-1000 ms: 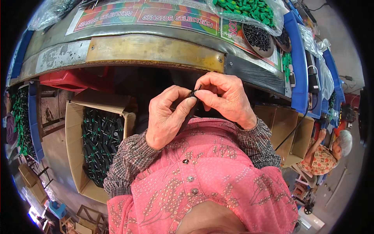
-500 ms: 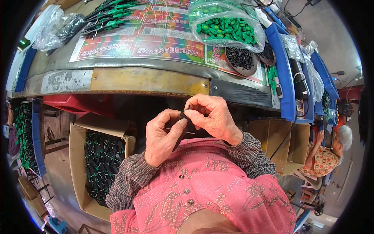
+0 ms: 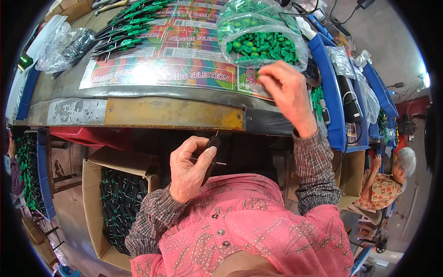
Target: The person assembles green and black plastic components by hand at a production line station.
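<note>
My left hand (image 3: 188,167) is in front of the table edge, with thumb and fingers closed on a flat black plastic part (image 3: 212,154). Thin metal pins stick out of that part at its top and sides. My right hand (image 3: 288,94) is raised over the table's right side, thumb and fingers curled together; whatever is between the fingertips does not show. It covers most of a dish of small black pieces (image 3: 312,73). Just beyond it lies a clear plastic bag (image 3: 295,41) full of green plastic pieces (image 3: 258,46).
Black-and-green assembled parts (image 3: 131,30) are piled at the table's far left, near a clear bag (image 3: 60,46). Blue trays (image 3: 334,92) stand at the right. Below left is a cardboard box (image 3: 94,203) of black parts. Another person (image 3: 385,184) sits at the far right.
My right hand has let go of the black part, moving up and right over the table. My left hand keeps hold of the part, nearly in place. The view has shifted slightly.
</note>
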Demonstrator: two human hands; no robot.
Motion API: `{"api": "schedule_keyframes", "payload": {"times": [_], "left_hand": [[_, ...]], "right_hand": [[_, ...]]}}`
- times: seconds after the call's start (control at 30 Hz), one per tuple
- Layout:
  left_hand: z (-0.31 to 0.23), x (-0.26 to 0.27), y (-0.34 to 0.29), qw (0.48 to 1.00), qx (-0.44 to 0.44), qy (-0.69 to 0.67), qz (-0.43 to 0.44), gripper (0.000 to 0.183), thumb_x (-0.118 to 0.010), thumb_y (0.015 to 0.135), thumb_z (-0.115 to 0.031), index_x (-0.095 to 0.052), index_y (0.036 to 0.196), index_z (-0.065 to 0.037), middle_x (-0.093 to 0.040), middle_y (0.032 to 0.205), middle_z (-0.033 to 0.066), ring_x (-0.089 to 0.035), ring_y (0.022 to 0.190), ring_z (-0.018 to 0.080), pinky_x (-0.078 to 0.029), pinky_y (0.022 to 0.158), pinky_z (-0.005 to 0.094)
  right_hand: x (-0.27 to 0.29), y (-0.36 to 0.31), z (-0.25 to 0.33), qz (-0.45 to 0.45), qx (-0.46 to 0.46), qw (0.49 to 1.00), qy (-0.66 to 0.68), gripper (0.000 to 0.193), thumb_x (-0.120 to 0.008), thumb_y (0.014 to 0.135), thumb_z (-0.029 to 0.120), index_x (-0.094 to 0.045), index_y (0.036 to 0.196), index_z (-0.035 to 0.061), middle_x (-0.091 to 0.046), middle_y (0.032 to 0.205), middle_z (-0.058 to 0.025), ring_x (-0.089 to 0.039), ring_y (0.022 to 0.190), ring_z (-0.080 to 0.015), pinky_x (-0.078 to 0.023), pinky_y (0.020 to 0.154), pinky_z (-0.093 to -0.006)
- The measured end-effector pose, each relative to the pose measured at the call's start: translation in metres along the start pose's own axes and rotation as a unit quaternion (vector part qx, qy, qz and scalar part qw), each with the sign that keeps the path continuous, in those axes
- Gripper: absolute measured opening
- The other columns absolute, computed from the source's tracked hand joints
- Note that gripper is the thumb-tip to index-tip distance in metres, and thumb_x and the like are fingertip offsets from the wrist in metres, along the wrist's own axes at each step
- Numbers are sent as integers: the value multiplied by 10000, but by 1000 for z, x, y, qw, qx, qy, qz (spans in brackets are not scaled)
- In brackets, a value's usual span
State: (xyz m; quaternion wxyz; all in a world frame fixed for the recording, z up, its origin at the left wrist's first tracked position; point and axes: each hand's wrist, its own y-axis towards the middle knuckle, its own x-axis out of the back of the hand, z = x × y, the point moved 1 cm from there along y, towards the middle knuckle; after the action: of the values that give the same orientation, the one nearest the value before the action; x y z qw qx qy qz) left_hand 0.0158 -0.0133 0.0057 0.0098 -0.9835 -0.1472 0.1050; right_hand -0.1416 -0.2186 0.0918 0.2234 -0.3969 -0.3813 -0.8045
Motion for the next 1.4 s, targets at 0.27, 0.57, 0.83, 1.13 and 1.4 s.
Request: {"api": "schedule_keyframes", "payload": {"times": [0.27, 0.57, 0.83, 1.13, 1.4], "left_hand": [[3, 9, 6, 1000, 14, 2, -10, 106, -615, 925, -93, -623, 952, 10, -563, 671, -37, -440, 540, 5, -329, 474, 173], [8, 8, 16, 999, 32, -2, -6, 113, -620, 918, -88, -625, 957, 18, -563, 672, -38, -437, 545, 4, -325, 471, 174], [8, 6, 16, 999, 32, 3, -11, 111, -623, 911, -81, -627, 963, 17, -565, 681, -36, -442, 550, 5, -332, 477, 174], [0, 0, 6, 999, 31, -10, 1, 102, -605, 915, -76, -626, 952, 17, -557, 676, -40, -430, 542, 5, -325, 477, 173], [-5, -4, -1, 999, 48, -9, 6, 94, -590, 923, -62, -622, 960, 18, -549, 666, -39, -417, 529, 4, -321, 472, 171]], "right_hand": [[-7, 48, -65, 1, 57, 985, -165, 101, -640, 821, 67, -678, 913, 57, -596, 870, -88, -623, 805, -284, -492, 682, -384], [-25, 70, -93, 47, 119, 957, -260, 136, -585, 796, 6, -660, 895, 62, -553, 866, -110, -624, 827, -298, -506, 701, -410], [-10, 71, -100, 10, 34, 998, -48, 123, -641, 821, 62, -643, 942, 47, -618, 853, -76, -636, 723, -215, -493, 609, -329], [15, 24, -46, 25, -162, 923, 347, 161, -609, 903, 83, -625, 1007, -39, -646, 781, -55, -632, 691, -92, -495, 583, -218], [-10, -31, 16, 30, -168, 866, 470, 119, -641, 892, 26, -619, 990, -39, -642, 888, -68, -651, 713, -110, -521, 602, -214]]}}
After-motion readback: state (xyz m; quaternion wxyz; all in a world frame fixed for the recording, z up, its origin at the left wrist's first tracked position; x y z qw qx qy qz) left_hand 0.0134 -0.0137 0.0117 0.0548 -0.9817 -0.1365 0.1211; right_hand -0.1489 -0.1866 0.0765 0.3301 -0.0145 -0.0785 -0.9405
